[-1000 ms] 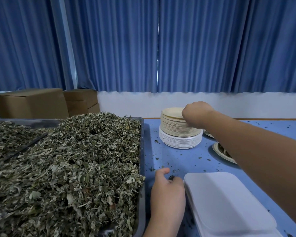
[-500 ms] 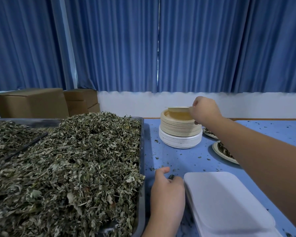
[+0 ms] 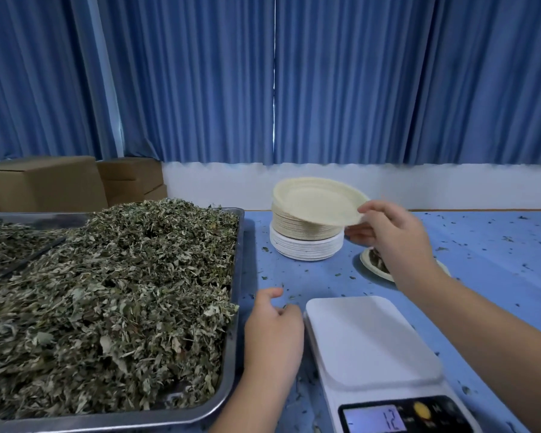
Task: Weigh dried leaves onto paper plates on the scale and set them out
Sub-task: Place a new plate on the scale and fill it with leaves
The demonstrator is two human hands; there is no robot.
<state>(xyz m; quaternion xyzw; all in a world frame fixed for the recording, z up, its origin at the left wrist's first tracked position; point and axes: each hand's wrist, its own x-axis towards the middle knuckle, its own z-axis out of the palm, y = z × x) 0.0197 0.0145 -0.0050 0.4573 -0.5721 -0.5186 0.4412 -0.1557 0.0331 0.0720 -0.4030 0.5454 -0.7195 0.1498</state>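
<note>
Round beige paper plate, centre frame, is pinched at its rim in the right hand grip above the plate stack, left hand idle, loosely curled, empty; it should be laid flat, centred on the white digital scale, lower right.

Cut off, covered
The scale display runs off the picture's bottom edge; the right hand covers most of a leaf-filled plate.

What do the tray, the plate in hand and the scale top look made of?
Tray: metal, likely stainless steel; grey, dull sheen, rolled rim.
Plate: pressed paper or plant fibre, matt cream; thin, embossed rim.
Scale top: probably plastic, smooth white, soft gloss.
</note>
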